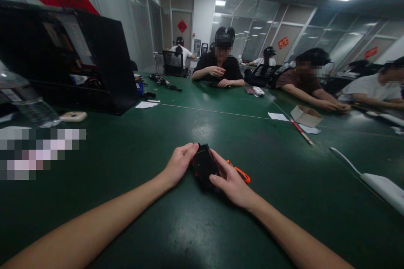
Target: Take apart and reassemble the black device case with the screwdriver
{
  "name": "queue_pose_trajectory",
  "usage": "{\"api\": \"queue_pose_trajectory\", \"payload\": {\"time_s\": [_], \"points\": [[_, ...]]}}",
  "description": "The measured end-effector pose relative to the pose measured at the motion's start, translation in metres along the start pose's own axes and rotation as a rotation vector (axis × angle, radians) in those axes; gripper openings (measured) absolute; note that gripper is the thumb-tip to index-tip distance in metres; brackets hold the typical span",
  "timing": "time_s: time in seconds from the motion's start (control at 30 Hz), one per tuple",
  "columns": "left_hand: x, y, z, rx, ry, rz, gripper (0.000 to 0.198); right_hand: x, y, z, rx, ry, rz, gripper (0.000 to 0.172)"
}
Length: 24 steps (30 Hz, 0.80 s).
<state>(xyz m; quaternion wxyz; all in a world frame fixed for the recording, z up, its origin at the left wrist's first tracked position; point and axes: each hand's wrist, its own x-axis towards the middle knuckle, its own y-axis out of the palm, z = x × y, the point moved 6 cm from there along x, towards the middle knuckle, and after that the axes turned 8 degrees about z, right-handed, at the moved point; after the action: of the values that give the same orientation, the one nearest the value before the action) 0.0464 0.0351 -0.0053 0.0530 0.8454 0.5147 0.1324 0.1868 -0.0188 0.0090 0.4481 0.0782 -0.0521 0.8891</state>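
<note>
Between my two hands is a black box-shaped device (204,164), tilted, with small marks like screws on its dark face; its exact kind does not show. My left hand (180,163) grips its upper left edge, thumb along the top. On the right side my right hand (232,183) holds it, the thumb on the near face and the fingers along the far side. Just beyond my right hand an orange-handled tool (242,173) lies on the green table (142,227), partly hidden by that hand.
A large black open case (104,63) and a plastic bottle (28,96) stand at the left. Cables (164,82) lie farther back. A small open box (305,116) and a white power strip (383,189) are at the right. Co-workers sit across and along the right.
</note>
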Motion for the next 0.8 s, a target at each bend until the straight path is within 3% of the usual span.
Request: {"api": "queue_pose_trajectory", "payload": {"time_s": [0.13,0.23,0.33,0.5,0.67,0.8], "points": [[-0.001,-0.002,-0.009,0.123,0.051,-0.021,0.045,-0.001,0.003,-0.001,0.027,0.038,0.017,0.080],[-0.003,0.008,-0.018,0.111,0.113,0.089,0.049,0.001,0.005,0.001,0.021,0.040,0.047,0.076],[-0.004,0.017,-0.022,0.075,0.089,0.192,0.060,0.002,0.005,0.004,-0.015,0.018,0.048,0.069],[-0.005,0.013,-0.021,0.054,0.044,0.117,0.048,0.005,0.005,-0.004,0.081,0.089,0.057,0.070],[-0.002,0.008,-0.018,0.026,0.059,0.030,0.044,0.007,0.004,-0.012,0.107,0.160,0.024,0.061],[0.001,0.013,-0.011,-0.110,0.053,0.065,0.051,0.009,0.000,-0.015,0.210,0.172,-0.056,0.064]]}}
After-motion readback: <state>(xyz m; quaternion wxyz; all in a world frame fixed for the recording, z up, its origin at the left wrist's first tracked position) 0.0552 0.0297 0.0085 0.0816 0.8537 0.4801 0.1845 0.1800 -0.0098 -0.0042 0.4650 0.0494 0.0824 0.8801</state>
